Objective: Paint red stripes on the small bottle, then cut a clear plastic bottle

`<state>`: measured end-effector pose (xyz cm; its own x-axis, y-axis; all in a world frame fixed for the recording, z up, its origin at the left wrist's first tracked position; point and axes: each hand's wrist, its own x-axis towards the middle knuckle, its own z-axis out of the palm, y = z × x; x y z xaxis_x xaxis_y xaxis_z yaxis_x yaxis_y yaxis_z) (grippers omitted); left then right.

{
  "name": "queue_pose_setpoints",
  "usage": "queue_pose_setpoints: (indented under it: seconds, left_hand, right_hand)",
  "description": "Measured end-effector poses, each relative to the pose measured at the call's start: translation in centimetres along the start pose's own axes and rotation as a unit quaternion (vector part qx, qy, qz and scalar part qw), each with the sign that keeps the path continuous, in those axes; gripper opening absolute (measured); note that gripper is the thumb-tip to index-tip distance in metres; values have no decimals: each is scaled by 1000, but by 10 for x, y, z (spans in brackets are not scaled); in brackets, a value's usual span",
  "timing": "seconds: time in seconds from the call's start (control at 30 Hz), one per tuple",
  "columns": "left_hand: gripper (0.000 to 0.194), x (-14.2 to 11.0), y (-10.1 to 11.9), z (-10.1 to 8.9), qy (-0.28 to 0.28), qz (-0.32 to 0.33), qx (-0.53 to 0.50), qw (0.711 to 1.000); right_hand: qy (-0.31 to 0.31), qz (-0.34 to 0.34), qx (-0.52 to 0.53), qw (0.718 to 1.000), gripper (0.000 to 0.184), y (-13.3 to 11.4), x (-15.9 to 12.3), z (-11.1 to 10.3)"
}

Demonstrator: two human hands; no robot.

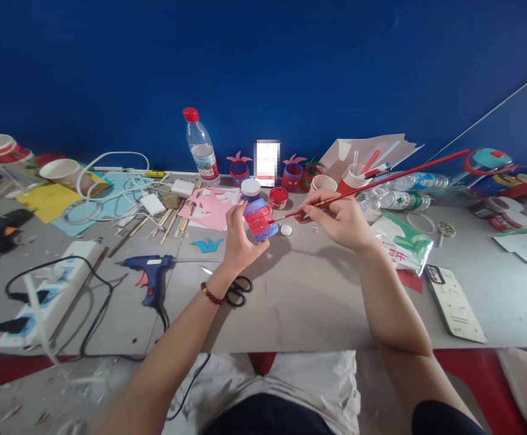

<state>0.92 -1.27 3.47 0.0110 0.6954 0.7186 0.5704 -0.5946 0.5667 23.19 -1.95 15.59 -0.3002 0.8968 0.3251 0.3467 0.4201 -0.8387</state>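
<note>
Between the thumb and fingers of my left hand [238, 241] is a small cup [260, 220], painted red around the middle with blue bands at both ends and tipped on its side. My right hand [335, 217] pinches a long red paintbrush [394, 176], its tip close to the cup's right side; whether it touches I cannot tell. Just behind the cup stand an open jar of red paint [278, 197] and a white-lidded jar [251, 189]. A small white cap [286, 230] lies beside the cup. Black-handled scissors [238, 292] rest near my left wrist.
A blue glue gun [151, 272] and a power strip [55, 296] with cables lie left. A water bottle [202, 148] stands behind, near painted cups [293, 175] and a blurred bright screen [267, 162]. At right are plastic bottles [403, 200] and a phone [456, 304].
</note>
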Motion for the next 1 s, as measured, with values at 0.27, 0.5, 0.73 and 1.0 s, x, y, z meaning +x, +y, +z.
queue_pose_setpoints:
  seconds: [0.27,0.5,0.73,1.0]
  left_hand:
    - [97,-2,-5,0,-22,-1,-15,1000]
    - [96,-2,-5,-1,-20,-6,-19,1000]
    - [98,-2,-3,0,-18,-3,-17,1000]
    - [97,-4,-7,0,-9,-3,-33,999]
  right_hand:
    - [-40,-2,-10,999,23,-5,1,10]
    - [-50,-11,-54,997,22,-7,3,9]
    - [-40,-9,-66,997,27,-9,4,7]
    - [-8,10,-54,998,28,0,4,0]
